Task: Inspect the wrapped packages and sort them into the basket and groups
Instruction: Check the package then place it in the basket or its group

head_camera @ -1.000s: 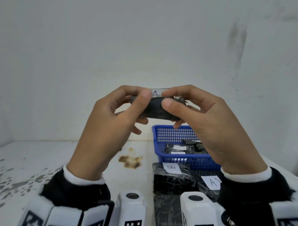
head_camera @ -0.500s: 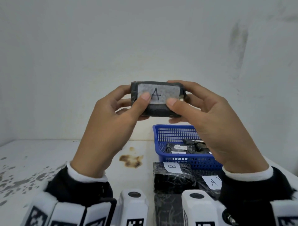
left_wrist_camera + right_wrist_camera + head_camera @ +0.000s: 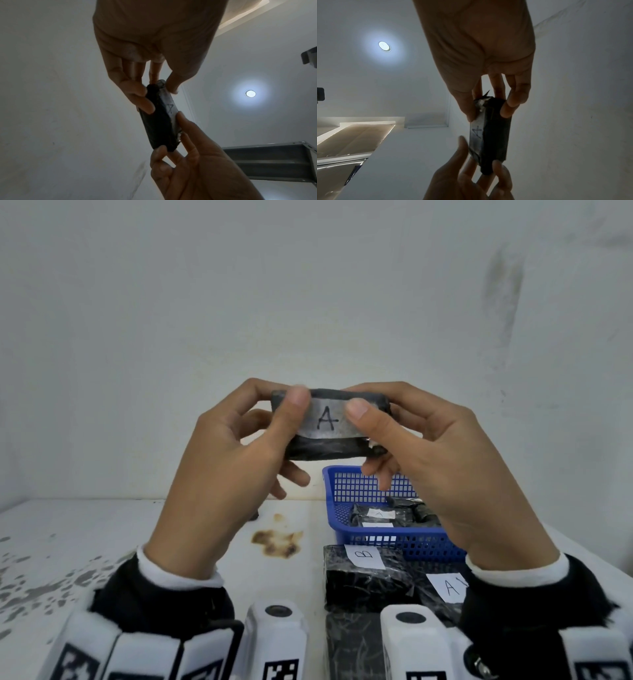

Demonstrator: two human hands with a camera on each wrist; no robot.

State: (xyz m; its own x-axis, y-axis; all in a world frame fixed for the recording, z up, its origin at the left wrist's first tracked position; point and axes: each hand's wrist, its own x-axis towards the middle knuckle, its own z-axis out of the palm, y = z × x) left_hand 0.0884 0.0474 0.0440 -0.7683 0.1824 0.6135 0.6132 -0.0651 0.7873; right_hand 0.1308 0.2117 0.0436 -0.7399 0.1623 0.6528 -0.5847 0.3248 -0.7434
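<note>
I hold a black wrapped package (image 3: 329, 422) up in front of the wall, its white label marked "A" facing me. My left hand (image 3: 287, 405) pinches its left end, thumb on the label and fingers behind. My right hand (image 3: 370, 405) pinches the right end the same way. The left wrist view shows the package (image 3: 159, 121) edge-on between both hands, as does the right wrist view (image 3: 496, 135). Below, the blue basket (image 3: 363, 484) holds several black packages (image 3: 376, 515). A package labelled B (image 3: 366, 577) and one labelled A (image 3: 445, 587) lie in front of it.
A third black package (image 3: 352, 645) lies nearest me, partly hidden by the wrist cameras. The white table (image 3: 102, 542) has a brown stain (image 3: 277, 542) left of the basket and grey speckles at its left side. A wall stands close behind.
The package has been turned in both hands so its "A" label, first barely seen on the top edge, now faces me. Both thumbs have shifted up onto the label.
</note>
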